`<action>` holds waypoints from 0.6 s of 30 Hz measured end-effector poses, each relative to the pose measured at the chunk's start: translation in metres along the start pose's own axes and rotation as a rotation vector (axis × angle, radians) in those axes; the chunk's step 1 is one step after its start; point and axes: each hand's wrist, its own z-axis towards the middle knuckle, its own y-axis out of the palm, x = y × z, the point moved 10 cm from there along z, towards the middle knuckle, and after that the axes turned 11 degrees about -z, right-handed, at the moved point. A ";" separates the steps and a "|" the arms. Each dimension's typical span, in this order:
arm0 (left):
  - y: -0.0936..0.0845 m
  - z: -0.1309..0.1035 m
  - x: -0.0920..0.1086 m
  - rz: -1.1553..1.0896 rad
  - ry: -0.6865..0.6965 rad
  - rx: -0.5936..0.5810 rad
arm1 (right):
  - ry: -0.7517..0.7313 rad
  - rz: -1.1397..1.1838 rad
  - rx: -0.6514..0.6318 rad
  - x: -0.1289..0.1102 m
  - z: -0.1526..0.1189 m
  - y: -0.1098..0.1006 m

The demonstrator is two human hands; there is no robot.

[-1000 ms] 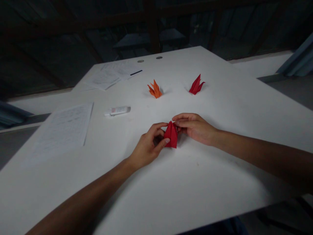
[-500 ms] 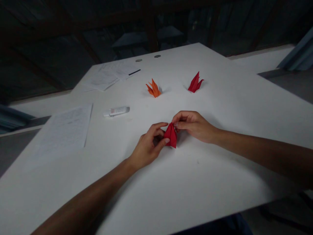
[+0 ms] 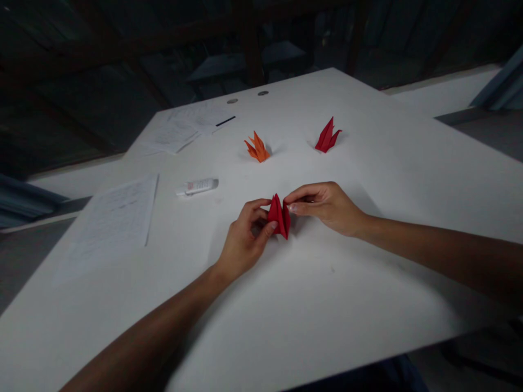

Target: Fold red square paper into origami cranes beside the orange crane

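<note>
A piece of folded red origami paper [image 3: 279, 218] is held just above the table, its points upward and a gap between its layers. My left hand [image 3: 249, 231] grips it from the left, thumb on the front face and fingers behind. My right hand [image 3: 327, 207] pinches its right-hand flap between thumb and index finger. Beyond the hands stand two folded paper cranes, an orange one [image 3: 257, 148] and a red one [image 3: 327, 136].
The white table [image 3: 327, 326] spreads all round. A white glue tube [image 3: 198, 187] lies left of the hands, with a printed sheet [image 3: 116, 218] farther left. More papers [image 3: 175, 130] and a dark pen [image 3: 225, 121] lie at the back left, near two round grommets [image 3: 263, 93].
The folded red paper has shifted slightly left and turned. Its right flap now stands away from the rest, drawn out by my right hand. The cranes stay in place.
</note>
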 end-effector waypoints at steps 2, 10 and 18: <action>-0.002 0.000 0.001 0.029 0.008 0.014 | -0.005 -0.009 0.003 0.000 -0.001 -0.001; -0.002 -0.002 0.016 0.248 0.105 0.052 | 0.048 0.144 0.028 0.011 0.001 0.000; -0.003 -0.003 0.020 0.288 0.127 0.079 | 0.039 0.098 -0.011 0.010 0.000 0.003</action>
